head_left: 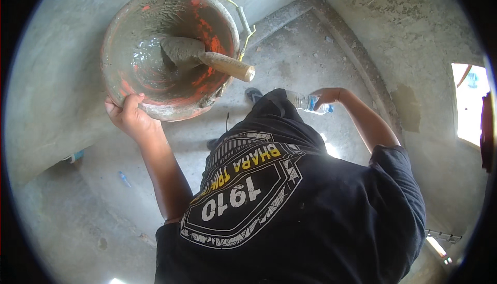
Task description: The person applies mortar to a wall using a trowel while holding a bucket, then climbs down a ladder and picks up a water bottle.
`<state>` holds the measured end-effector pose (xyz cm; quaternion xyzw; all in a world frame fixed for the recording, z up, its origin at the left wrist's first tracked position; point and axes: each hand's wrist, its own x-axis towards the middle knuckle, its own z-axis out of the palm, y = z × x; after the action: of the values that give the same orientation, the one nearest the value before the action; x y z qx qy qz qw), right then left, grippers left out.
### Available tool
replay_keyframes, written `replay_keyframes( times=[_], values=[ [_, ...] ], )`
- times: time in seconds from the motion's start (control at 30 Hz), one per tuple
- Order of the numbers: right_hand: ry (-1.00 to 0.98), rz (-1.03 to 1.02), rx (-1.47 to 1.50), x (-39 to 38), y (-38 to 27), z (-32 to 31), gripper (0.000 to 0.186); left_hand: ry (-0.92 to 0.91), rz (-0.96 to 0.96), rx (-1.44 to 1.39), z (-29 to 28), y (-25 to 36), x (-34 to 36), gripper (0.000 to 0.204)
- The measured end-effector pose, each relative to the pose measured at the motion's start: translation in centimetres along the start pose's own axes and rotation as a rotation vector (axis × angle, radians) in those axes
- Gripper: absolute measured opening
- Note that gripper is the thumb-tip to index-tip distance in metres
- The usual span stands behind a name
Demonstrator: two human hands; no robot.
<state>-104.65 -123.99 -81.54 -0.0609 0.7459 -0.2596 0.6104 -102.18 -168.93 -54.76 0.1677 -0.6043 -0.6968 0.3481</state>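
My left hand point(130, 116) grips the near rim of an orange, cement-smeared bucket point(119, 35), held up in front of me. Inside it lies wet grey mortar with a trowel point(199, 56); the blade sits in the mix and the wooden handle sticks out over the right rim. My right hand point(327, 96) is down at my right side, closed around a clear plastic water bottle point(308, 103) that lies roughly level, pointing left. My dark printed shirt point(290, 201) fills the lower middle of the view.
Bare grey concrete floor point(290, 61) lies below, with rough plastered walls point(414, 30) around it. A bright window opening point(468, 103) is at the right. A wire bail point(246, 25) hangs at the bucket's right side. Small blue scraps point(124, 179) lie on the floor at left.
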Motion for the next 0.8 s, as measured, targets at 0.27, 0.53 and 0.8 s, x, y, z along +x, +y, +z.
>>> replay_keyframes(
  times=[0.27,0.53,0.8],
  values=[
    [0.390,-0.233,-0.078,-2.4,-3.2,4.1,0.055,-0.067,-0.024,0.060,-0.1,0.3,0.7,0.037],
    [0.465,0.114,-0.411,-13.7,-5.4,-4.2,0.060,0.062,-0.051,0.175,1.9,0.7,-0.7,0.032],
    [0.503,-0.166,0.017,-16.2,-4.7,-14.4,0.065,0.194,0.035,0.280,3.5,-0.1,-1.3,0.038]
  ],
)
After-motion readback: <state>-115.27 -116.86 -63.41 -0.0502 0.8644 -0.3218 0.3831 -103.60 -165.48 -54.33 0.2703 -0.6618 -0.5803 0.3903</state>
